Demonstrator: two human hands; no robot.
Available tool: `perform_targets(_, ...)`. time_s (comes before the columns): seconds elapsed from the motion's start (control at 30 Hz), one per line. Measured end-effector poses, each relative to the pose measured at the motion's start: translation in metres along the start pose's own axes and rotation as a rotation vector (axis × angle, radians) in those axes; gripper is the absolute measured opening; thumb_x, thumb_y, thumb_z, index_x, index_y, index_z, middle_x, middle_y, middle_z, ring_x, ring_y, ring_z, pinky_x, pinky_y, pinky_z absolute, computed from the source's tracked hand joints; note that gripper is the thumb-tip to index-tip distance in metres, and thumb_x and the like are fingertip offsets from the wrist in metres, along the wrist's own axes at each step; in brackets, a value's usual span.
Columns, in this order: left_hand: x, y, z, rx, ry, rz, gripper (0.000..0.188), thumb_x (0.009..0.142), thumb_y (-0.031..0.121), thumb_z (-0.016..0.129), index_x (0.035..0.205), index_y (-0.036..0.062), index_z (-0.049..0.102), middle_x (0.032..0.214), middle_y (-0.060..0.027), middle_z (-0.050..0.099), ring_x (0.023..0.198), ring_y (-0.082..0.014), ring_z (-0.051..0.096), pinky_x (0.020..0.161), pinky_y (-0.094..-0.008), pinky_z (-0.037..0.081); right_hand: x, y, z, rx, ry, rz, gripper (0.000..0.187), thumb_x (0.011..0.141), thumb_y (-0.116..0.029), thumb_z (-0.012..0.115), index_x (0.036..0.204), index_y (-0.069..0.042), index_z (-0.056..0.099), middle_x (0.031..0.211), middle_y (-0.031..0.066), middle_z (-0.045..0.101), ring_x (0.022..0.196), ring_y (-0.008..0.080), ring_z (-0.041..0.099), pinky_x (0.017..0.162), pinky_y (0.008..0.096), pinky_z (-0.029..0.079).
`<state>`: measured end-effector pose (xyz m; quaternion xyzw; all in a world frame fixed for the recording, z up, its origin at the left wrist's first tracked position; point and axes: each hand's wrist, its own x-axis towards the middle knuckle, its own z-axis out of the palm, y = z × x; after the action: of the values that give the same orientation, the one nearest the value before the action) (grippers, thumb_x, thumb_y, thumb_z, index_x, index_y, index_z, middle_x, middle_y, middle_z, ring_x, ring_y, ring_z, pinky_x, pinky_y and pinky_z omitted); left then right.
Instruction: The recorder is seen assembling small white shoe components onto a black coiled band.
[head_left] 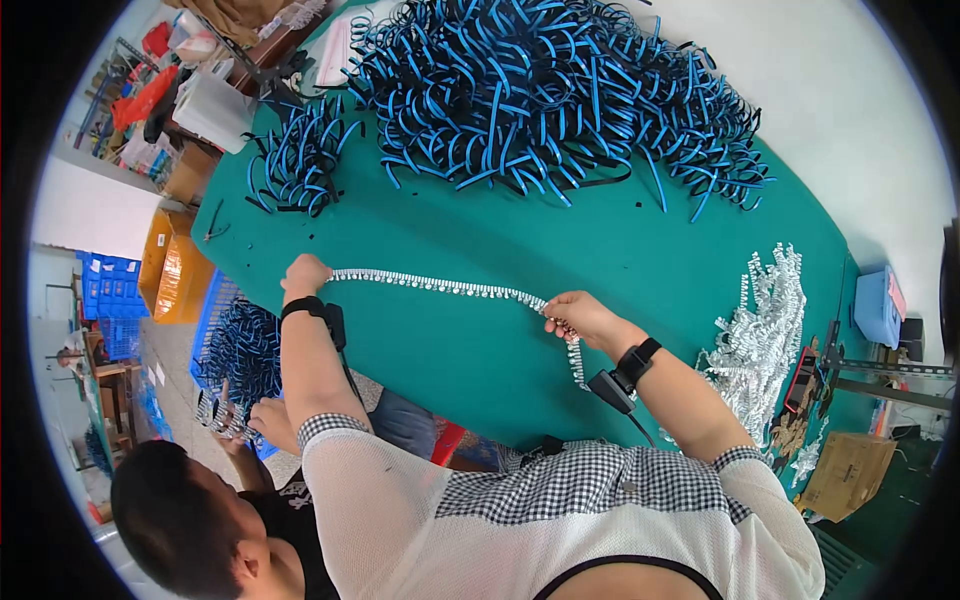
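A narrow white trim strip with small shiny pieces along one edge stretches across the green table between my two hands. My left hand is closed on its left end, over the table's left part. Nearer the middle, my right hand pinches the strip between thumb and fingers. Past the right hand a short tail of it hangs down toward the table's near edge. Each wrist wears a black strap with a small dark box. At the right lies a heap of similar white strips.
A large pile of curled blue-and-black ribbons covers the table's far side, with a smaller bunch at far left. Left of me sits another person, near a blue basket of dark curls. A cardboard box stands at right.
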<state>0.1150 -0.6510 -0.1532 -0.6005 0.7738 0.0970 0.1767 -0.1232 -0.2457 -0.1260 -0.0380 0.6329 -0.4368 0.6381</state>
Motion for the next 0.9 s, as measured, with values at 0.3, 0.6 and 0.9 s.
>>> perform_targets(0.3,0.015,0.024,-0.009,0.002,0.076,-0.028,0.039,0.067,0.040,0.068,0.100,0.0205,0.064,0.105,-0.0067,0.061,0.103,-0.0300,0.052,0.088,-0.0452,0.038,0.015,0.006,-0.009,-0.131,0.150,-0.001,0.018,0.084,-0.013,0.052,0.095,0.001,0.053,0.070,0.0071,0.057,0.055,0.0109,0.053,0.044,0.0232,0.040)
perform_targets(0.6,0.009,0.011,0.010,-0.274,0.438,-0.268,0.042,0.072,0.037,0.060,0.108,0.0152,0.060,0.112,-0.0161,0.053,0.107,-0.0364,0.047,0.089,-0.0462,0.040,0.017,0.008,-0.008,-0.372,0.322,-0.188,0.033,0.077,-0.023,0.059,0.100,0.001,0.060,0.081,0.0109,0.065,0.070,0.0204,0.062,0.067,0.0313,0.049)
perform_targets(0.9,-0.186,0.186,0.059,-0.614,0.459,1.112,0.012,0.074,0.004,0.058,0.085,0.0057,0.062,0.089,-0.0089,0.059,0.087,-0.0274,0.051,0.078,-0.0367,0.043,0.009,0.010,-0.019,-0.629,0.501,-0.346,0.029,0.076,-0.025,0.057,0.096,-0.003,0.062,0.088,0.0136,0.064,0.082,0.0294,0.060,0.075,0.0364,0.047)
